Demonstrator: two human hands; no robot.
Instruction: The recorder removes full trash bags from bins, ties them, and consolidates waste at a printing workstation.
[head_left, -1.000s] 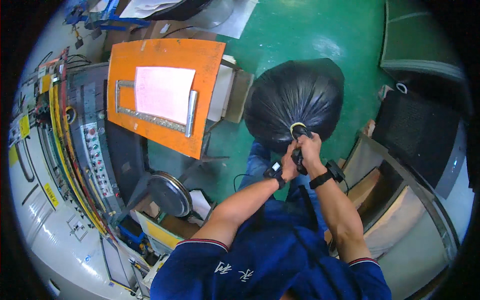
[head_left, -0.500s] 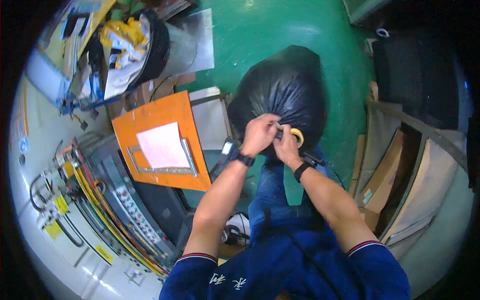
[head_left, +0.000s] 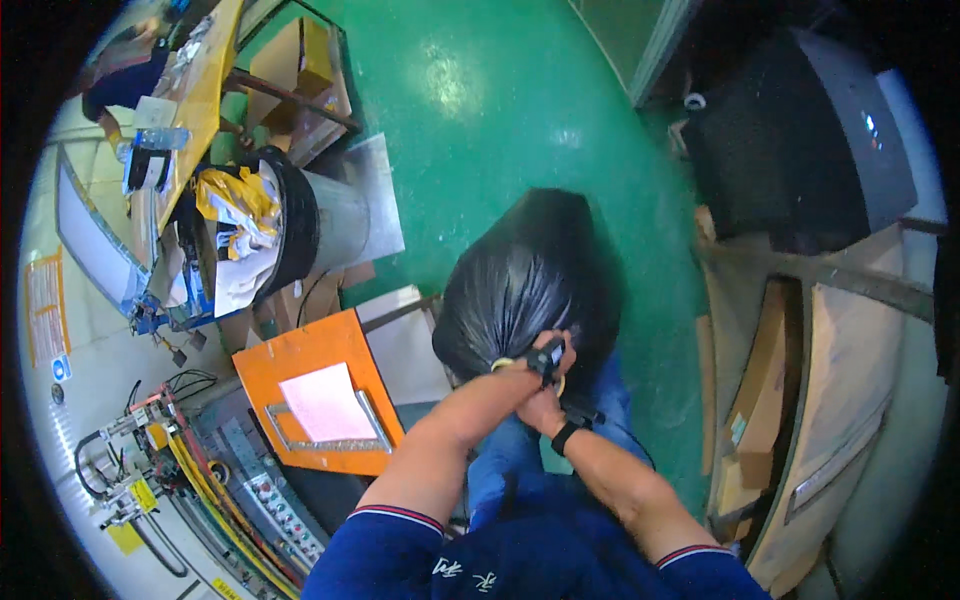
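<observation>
A full black garbage bag [head_left: 530, 270] stands on the floor in front of my legs, its top drawn together in folds toward me. My left hand [head_left: 560, 345] reaches across to the right and is closed at the gathered neck; its fingertips are mostly hidden. Under my left wrist, my right hand [head_left: 540, 408] is closed by the neck, around what looks like a roll of yellow tape [head_left: 500, 364]. Only bits of the roll show beside my left wrist, and the right fingers are largely covered.
An orange board [head_left: 300, 350] bearing a pink sheet and a metal frame lies at left, above a machine control panel [head_left: 285, 510]. A bin [head_left: 335, 220] full of scraps stands behind it. Cardboard [head_left: 770, 400] leans in a rack at right. Another person's arm [head_left: 110, 125] shows far left.
My left forearm has swung right, so my wrists now cross at the bag's neck. The tape roll has gone mostly behind my left wrist. The view has shifted, putting the bag lower.
</observation>
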